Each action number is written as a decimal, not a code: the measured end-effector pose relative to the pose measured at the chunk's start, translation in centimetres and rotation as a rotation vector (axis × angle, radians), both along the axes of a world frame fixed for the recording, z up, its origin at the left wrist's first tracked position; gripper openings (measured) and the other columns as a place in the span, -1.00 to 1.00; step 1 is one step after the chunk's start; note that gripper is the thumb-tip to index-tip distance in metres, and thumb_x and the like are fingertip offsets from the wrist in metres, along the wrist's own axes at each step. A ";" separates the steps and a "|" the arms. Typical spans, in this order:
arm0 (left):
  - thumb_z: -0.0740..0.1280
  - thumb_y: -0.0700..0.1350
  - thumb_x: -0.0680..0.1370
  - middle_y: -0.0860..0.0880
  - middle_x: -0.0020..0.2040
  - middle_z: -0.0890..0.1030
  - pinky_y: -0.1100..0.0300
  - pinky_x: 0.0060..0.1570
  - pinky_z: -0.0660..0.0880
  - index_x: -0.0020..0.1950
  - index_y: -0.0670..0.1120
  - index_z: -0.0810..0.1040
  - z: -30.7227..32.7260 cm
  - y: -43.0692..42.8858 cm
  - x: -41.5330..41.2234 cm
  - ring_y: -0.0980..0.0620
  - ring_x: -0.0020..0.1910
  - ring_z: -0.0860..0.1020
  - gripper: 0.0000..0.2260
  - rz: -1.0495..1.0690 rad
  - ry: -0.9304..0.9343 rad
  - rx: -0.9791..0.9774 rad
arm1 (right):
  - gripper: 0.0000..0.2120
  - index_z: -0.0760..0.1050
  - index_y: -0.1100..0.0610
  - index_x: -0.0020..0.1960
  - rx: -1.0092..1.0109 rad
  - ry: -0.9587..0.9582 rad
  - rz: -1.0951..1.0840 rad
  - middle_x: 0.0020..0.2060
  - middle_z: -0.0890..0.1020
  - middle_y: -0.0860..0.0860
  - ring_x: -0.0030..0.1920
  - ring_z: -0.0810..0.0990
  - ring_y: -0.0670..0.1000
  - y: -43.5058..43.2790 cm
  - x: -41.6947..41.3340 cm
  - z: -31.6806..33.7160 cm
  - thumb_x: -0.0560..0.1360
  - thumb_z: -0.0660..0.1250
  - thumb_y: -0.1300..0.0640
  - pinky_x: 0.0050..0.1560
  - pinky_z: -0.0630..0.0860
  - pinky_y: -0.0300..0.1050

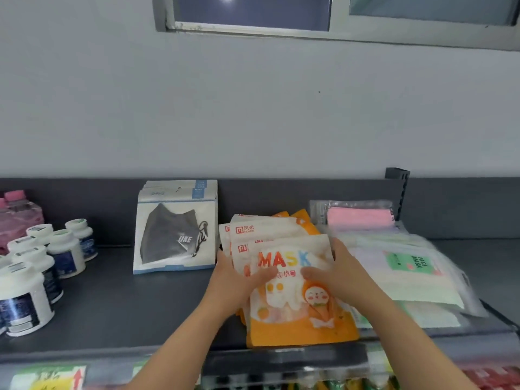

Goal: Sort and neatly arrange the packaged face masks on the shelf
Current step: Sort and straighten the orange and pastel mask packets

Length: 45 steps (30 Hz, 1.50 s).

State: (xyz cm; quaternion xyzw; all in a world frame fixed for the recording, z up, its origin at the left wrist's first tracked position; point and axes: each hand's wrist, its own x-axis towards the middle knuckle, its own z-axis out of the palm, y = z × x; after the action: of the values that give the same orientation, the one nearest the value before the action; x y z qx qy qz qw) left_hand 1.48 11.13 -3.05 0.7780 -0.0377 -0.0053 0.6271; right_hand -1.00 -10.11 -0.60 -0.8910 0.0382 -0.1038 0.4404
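A fanned stack of orange-and-white "MASK" packs (292,313) lies on the dark shelf (140,305) in the middle. My left hand (239,280) grips the stack's left edge, thumb on the top pack. My right hand (334,271) holds its right edge, thumb on the front. To the left, white packs with a black mask (174,235) lean upright against the back panel. To the right lie clear "FACE MASK" packs (408,274) and a pink mask pack (360,218).
White bottles with dark labels (42,266) crowd the shelf's left end, with pink-capped bottles (17,212) behind them. A shelf upright (399,187) rises at the back right. Price tags run along the front edge (281,358).
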 end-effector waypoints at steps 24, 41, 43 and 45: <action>0.62 0.13 0.27 0.04 0.12 0.69 -0.07 0.06 0.62 0.27 0.06 0.47 0.0 -0.4 1.6 0.00 0.05 0.69 -0.36 -0.054 0.002 0.037 | -0.31 0.16 -0.06 0.44 0.327 0.084 0.178 0.24 0.45 -0.11 0.10 0.49 -0.09 0.0 2.6 -1.5 0.44 0.44 -0.07 -0.12 0.47 -0.27; 0.64 -0.15 0.19 0.16 0.23 0.56 0.16 -0.12 0.65 0.44 0.22 0.16 3.1 -0.6 1.6 0.07 0.14 0.63 -0.02 -0.114 -0.284 -0.146 | -0.28 0.30 -0.14 0.34 0.550 -0.170 0.224 0.18 0.58 -0.09 0.10 0.64 -0.01 -0.3 1.6 1.0 0.32 0.57 0.19 -0.01 0.65 0.04; 0.64 -0.17 0.15 0.13 0.21 0.59 0.13 -0.13 0.65 0.44 0.22 0.19 3.4 -0.5 1.5 0.04 0.12 0.65 0.00 -0.141 -0.278 -0.180 | -0.25 0.32 -0.14 0.33 0.531 -0.220 0.265 0.16 0.59 -0.11 0.08 0.65 -0.06 -0.5 1.3 1.5 0.30 0.57 0.26 -0.07 0.65 -0.06; 0.64 -0.21 0.15 0.05 0.21 0.63 0.05 -0.10 0.66 0.42 0.17 0.25 3.3 -0.2 1.3 0.02 0.10 0.67 -0.04 -0.179 -0.259 -0.188 | -0.21 0.31 -0.12 0.34 0.510 -0.245 0.309 0.16 0.59 -0.11 0.07 0.65 -0.11 -0.8 1.0 1.2 0.27 0.57 0.32 -0.12 0.63 -0.15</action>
State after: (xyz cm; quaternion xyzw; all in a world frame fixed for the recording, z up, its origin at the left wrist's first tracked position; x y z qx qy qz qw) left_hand 2.77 10.97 0.21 0.7038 -0.1874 0.0426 0.6839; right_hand -0.03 -10.95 0.64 -0.7281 -0.1263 -0.1293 0.6612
